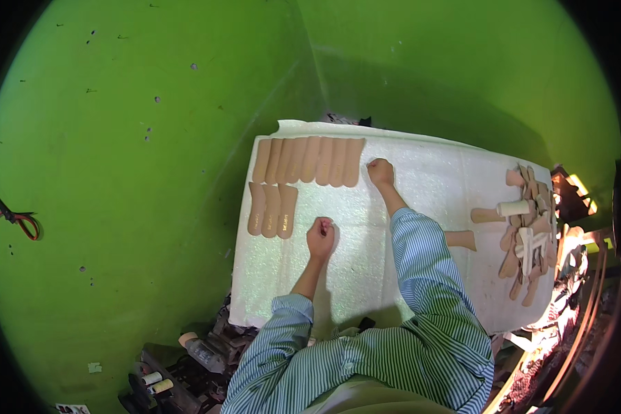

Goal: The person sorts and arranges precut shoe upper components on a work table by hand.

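Observation:
My left hand is closed over the middle of the white table cover, fingers curled in. What it holds, if anything, is too small to name. Farther off, my right hand is also closed, just right of a row of tan insole-shaped pieces; its fingertips are hidden. Those pieces lie side by side and overlap along the far left of the table. Below them is a shorter row of three similar pieces with small gold marks, to the left of my left hand.
A loose heap of tan and pale insole-shaped pieces covers the right end of the table. One piece lies beside my right sleeve. Red-handled pliers hang on the green wall. Thread spools and a plastic bottle are at lower left.

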The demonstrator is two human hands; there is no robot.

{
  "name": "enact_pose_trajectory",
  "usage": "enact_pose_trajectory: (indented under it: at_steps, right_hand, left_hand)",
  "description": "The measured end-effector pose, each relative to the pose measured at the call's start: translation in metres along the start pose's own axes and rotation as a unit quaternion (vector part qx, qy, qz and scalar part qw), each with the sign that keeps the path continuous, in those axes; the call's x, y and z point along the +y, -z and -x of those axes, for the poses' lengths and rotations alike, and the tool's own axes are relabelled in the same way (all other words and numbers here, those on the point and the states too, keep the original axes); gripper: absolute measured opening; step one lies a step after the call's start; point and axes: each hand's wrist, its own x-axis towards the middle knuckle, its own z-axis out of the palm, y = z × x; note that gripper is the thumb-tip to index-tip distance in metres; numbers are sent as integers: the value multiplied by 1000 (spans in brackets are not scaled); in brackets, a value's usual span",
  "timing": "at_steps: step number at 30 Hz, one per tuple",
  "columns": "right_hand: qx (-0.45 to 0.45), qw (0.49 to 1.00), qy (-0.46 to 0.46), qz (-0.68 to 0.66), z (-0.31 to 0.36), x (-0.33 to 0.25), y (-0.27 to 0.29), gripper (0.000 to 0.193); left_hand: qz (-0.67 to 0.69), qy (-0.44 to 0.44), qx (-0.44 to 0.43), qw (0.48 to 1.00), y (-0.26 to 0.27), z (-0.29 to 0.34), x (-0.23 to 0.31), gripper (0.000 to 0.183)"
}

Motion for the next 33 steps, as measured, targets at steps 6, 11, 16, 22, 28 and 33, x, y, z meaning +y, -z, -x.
enact_pose_trajectory:
  at_steps: [6, 11, 16, 22, 28, 33]
  right_hand:
    - [28, 999, 11, 20, 15, 66, 57, 13]
    - [21, 1000, -20, 5, 49, 121, 94, 9]
    - [-22, 997, -40, 61, 98, 150, 136, 31]
    - [-12, 977, 103, 187, 140, 175, 167, 41]
    - [-35, 989, 87, 111, 139, 194, 170, 27]
    - [-73, 993, 63, 64, 136, 155, 171, 14]
  left_hand:
    - [-138, -31, 2, 990, -16, 7, 18, 7]
    - [-149, -173, -78, 970, -53, 32, 31, 12]
    - [-277, -218, -250, 902, -96, 69, 55, 35]
    - [-372, -295, -274, 836, -121, 99, 68, 41]
    - [-347, -252, -292, 855, -126, 89, 64, 32]
    - [-273, -131, -207, 930, -116, 79, 74, 29]
